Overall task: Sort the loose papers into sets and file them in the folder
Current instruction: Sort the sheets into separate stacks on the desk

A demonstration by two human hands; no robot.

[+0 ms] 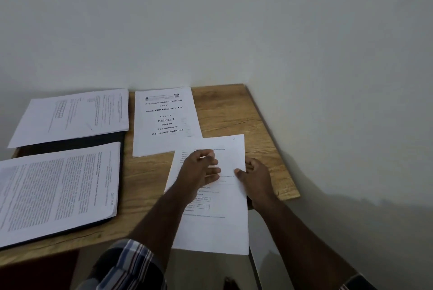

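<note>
On wooden table [225, 111], booklet [165, 121] reading "Pre Examination Training (PET)"

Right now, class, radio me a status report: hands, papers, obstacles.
Left hand flat on loose sheet; right hand at its right edge. Sheet overlaps cover page. Black folder open under two stacks. Nothing blocking.

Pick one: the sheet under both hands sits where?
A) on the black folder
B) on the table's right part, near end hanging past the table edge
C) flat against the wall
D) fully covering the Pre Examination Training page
B. The sheet lies on the wooden table under the left hand and right hand, its near end overhanging; it only overlaps a corner of the cover page.
</note>
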